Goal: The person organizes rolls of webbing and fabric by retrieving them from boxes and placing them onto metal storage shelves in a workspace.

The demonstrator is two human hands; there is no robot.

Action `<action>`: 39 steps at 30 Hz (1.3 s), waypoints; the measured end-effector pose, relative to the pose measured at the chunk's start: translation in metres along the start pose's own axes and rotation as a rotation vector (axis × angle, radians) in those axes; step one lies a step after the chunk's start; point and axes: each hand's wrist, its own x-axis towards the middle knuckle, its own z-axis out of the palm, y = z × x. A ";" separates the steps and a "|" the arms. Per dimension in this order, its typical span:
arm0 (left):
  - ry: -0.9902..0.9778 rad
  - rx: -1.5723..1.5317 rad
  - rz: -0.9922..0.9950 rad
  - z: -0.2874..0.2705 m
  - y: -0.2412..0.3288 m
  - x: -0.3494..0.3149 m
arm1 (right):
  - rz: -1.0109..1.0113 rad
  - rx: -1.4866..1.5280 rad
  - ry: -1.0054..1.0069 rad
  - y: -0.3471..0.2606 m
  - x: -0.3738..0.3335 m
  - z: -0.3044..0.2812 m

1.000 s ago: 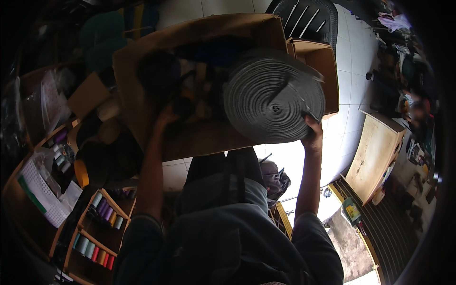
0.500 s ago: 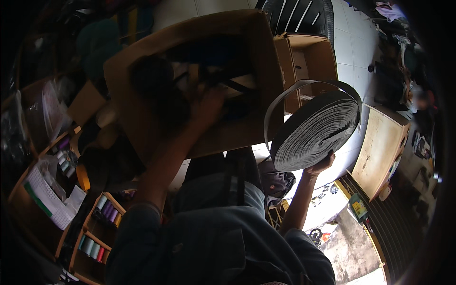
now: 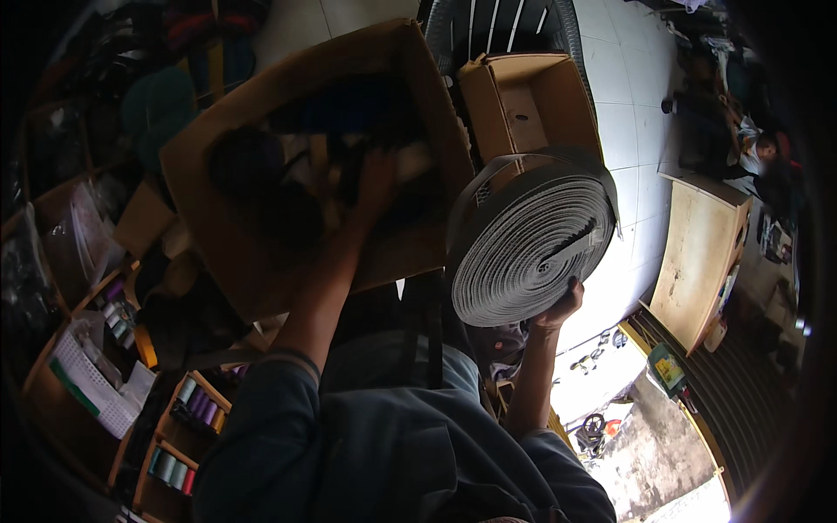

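Note:
My right hand grips the lower edge of a large grey roll of wound strap, holding it up beside a big open cardboard box. A loose end of the strap arcs over the roll's top. My left hand reaches inside that box, resting on dark and pale things packed in it; what the fingers touch is too dim to tell.
A smaller open cardboard box sits behind the roll, with a dark plastic chair beyond it. A wooden board lies on the white tiled floor at right. Shelves with thread spools and a white basket stand at lower left.
My right hand has carried the grey roll out of the big box and to the right, tilting it. My left hand moved from the box's edge into the box.

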 end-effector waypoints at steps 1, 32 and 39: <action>-0.022 0.018 0.002 0.003 0.000 0.002 | 0.000 -0.010 0.003 -0.003 0.002 -0.002; 0.080 -0.885 -0.745 -0.227 -0.019 -0.095 | 0.038 -0.023 -0.215 -0.043 0.005 0.026; -0.279 -0.364 -0.272 -0.142 -0.113 -0.089 | -0.094 -0.129 -0.051 -0.040 -0.040 0.033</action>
